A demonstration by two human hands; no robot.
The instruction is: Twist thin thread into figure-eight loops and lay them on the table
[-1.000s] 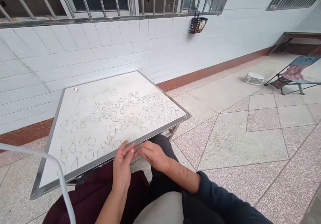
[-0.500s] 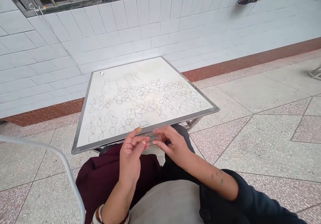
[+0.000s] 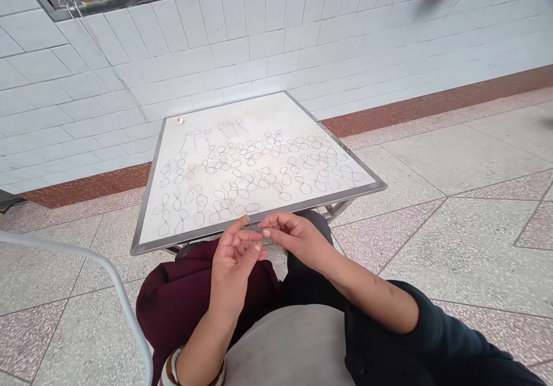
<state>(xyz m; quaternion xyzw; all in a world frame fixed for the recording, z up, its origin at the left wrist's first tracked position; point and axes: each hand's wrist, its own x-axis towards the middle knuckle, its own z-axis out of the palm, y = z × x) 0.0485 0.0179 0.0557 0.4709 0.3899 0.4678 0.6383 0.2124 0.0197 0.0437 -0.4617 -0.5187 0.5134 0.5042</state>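
Just in front of the table's near edge, my left hand [image 3: 235, 253] pinches a thin wire loop [image 3: 251, 237] between thumb and fingers. A yellowish covering [image 3: 245, 220] wraps the tip of its index finger. My right hand [image 3: 294, 236] pinches the same wire from the other side, thumb against index finger. Part of the wire is hidden by the fingers. Beyond the hands, many thin wire loops [image 3: 250, 181], most shaped like a figure eight, lie spread over the white table [image 3: 263, 106]. Several single loops with straight tails [image 3: 231, 129] lie farther back.
A small red and white object [image 3: 180, 121] sits at the table's far left corner. The tiled wall [image 3: 216, 57] stands right behind the table. A curved grey tube [image 3: 108, 273] rises at my left. Dark red cloth [image 3: 173, 299] covers my lap.
My right hand has closed its thumb and index finger on the wire and moved nearer my left hand. A curved loop now shows between the hands. The view has shifted slightly.
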